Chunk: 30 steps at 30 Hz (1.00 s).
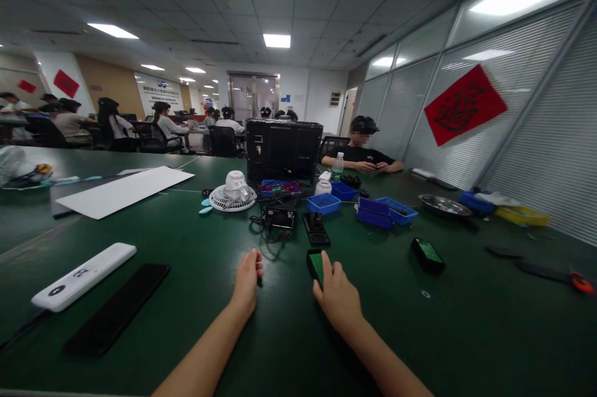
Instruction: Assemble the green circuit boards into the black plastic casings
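My right hand (339,294) grips a small black open box with a green circuit board (317,265) in it, the index finger lying over its top and the thumb at the near side. The box rests on the green tabletop or just above it; I cannot tell which. Left of it, my left hand (247,282) is closed, with its fingers curled in. A small dark spot shows under those fingers, too small to name. Another black box with a green board (428,254) lies to the right. Beyond my right hand is a black part with a round knob (316,226).
A white power strip (84,275) and a black slab (119,307) lie at left. Farther back are a fan (233,195), cables with a black adapter (280,218), blue trays (323,203) and a metal dish (445,205). A person (364,151) sits across the table.
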Each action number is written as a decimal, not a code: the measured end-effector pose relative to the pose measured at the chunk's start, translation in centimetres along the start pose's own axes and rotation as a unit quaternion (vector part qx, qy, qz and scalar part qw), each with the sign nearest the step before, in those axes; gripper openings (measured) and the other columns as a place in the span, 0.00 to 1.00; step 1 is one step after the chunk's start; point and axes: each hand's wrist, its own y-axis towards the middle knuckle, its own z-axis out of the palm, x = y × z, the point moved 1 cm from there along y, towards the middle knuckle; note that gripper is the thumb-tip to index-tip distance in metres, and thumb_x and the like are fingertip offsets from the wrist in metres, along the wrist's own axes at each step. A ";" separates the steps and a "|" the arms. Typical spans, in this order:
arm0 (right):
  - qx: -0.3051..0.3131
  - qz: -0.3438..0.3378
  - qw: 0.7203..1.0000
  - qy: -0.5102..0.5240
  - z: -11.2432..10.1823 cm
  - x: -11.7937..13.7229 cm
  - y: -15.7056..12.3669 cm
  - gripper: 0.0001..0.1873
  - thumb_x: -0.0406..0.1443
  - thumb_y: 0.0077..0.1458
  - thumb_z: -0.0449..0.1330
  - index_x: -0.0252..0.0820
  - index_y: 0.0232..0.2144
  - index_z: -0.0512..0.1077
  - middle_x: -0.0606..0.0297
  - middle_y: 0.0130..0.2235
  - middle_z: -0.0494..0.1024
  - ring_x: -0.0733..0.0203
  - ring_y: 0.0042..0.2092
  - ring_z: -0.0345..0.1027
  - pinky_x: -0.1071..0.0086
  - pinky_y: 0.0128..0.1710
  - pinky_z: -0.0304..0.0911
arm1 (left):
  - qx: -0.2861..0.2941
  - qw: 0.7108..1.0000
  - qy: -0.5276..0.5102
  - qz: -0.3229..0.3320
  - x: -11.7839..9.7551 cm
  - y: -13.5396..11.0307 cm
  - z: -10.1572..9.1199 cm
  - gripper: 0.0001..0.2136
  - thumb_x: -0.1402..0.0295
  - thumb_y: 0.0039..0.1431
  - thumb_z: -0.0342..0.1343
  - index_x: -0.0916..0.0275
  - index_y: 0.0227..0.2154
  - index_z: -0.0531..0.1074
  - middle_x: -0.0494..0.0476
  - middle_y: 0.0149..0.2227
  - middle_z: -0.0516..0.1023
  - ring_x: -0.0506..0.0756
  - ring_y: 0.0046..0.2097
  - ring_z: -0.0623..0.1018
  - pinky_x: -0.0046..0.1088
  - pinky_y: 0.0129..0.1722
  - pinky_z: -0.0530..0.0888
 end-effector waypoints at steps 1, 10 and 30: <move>0.000 0.007 1.000 0.002 -0.1 -0.8 0.1 0.31 0.39 0.50 0.52 0.44 0.58 0.54 0.55 0.40 0.66 0.58 0.32 0.65 0.71 0.23 0.57 | 0.002 1.000 0.000 0.002 0.0 0.0 0.0 0.18 0.52 0.44 0.56 0.66 0.26 0.70 0.52 0.27 0.70 0.48 0.27 0.69 0.23 0.25 0.65; 0.024 0.120 0.992 -0.020 -1.6 -7.2 1.9 0.31 0.46 0.53 0.49 0.40 0.57 0.54 0.53 0.41 0.67 0.59 0.29 0.67 0.68 0.25 0.59 | 0.004 1.000 0.023 0.000 0.2 0.1 0.0 0.19 0.51 0.40 0.57 0.66 0.24 0.70 0.53 0.26 0.70 0.48 0.27 0.68 0.24 0.24 0.65; -0.106 0.348 0.916 0.167 -3.6 -17.3 2.3 0.35 0.54 0.55 0.32 0.39 0.47 0.65 0.54 0.40 0.72 0.54 0.38 0.67 0.67 0.33 0.59 | 0.016 0.999 0.036 -0.024 0.0 -0.1 0.2 0.18 0.53 0.39 0.57 0.66 0.26 0.70 0.52 0.26 0.69 0.49 0.28 0.69 0.26 0.26 0.67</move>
